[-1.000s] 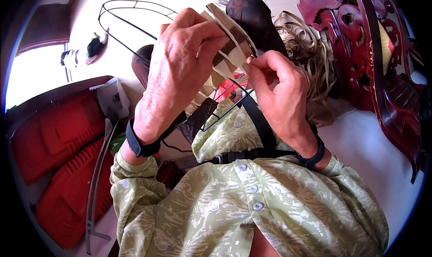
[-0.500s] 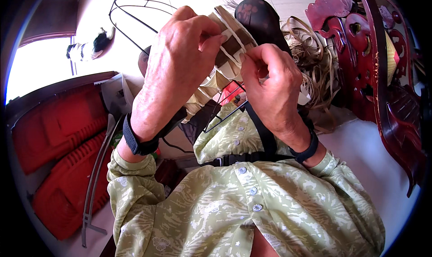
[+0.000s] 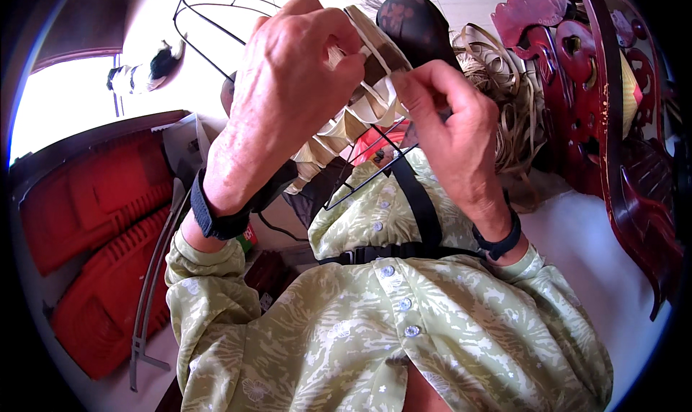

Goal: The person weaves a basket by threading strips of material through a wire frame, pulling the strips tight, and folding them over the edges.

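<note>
- Head view: a woven piece [image 3: 376,67] of pale and brown strips is lying between the two hands, and a black wire frame [image 3: 371,176] is apparently carrying it.
- Right hand [image 3: 461,127] is pinching nearly closed, thumb and forefinger tips meeting on a pale strip [image 3: 386,92] at the weave's right edge; its other fingers are curling in toward the palm.
- Left hand [image 3: 295,66] is arching over the weave's left side, fingers bent and thumb near the forefinger; whether it is gripping a strip I cannot tell, as the fingertips are partly hiding.
- From the right hand, the weave is lying to the left and slightly farther from the body; from the left hand, it is lying to the right. The right hand is the nearer one to that pale strip.
- The upper strips are slanting from far left to near right, toward the right fingertips. A row of folded loops is running down-left from there, passing behind the left wrist, so the weave's full long axis is staying hidden.
- The frame's near corner is sitting above the patterned shirt [image 3: 389,325]; a dark-covered knee [image 3: 414,33] is showing beyond the weave's far right edge.
</note>
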Demonstrator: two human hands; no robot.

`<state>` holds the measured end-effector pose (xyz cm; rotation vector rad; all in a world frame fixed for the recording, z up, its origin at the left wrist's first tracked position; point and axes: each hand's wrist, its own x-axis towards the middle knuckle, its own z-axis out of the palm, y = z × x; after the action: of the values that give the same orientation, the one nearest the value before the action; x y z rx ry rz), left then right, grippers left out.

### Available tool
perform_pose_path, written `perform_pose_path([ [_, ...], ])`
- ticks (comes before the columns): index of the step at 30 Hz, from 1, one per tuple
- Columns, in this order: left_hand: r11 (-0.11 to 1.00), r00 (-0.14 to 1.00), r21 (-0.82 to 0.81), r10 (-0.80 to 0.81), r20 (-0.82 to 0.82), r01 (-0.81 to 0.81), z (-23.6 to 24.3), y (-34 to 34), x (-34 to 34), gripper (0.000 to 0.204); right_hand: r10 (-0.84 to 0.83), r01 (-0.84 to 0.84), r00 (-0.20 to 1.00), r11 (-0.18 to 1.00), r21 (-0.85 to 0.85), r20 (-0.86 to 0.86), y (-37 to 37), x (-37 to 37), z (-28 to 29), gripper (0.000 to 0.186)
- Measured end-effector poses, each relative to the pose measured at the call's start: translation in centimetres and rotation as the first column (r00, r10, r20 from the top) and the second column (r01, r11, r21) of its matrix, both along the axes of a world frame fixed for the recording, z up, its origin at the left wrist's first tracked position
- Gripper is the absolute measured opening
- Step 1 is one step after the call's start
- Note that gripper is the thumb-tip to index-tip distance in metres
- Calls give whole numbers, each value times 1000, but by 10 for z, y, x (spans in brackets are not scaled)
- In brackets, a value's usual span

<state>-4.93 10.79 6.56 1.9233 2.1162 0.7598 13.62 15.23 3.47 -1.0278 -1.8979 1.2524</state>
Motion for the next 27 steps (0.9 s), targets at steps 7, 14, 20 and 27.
perform_pose_path([
  [7, 998, 1000, 59, 18, 9, -18, 0, 5, -20, 10, 12, -14, 997, 999, 30, 79, 14, 17, -7, 17],
  [14, 971, 992, 227, 53, 114, -77, -15, 17, -39, 9, 113, -138, 982, 977, 165, 154, 12, 26, -4, 16],
  [20, 977, 818, -21, 191, 543, -214, -18, 18, -48, 12, 135, -172, 973, 964, 203, 188, 12, 32, -15, 15],
  [27, 985, 855, -154, 149, 496, -82, -15, 12, -66, 43, 148, -189, 975, 946, 263, 168, 23, 42, -13, 15],
])
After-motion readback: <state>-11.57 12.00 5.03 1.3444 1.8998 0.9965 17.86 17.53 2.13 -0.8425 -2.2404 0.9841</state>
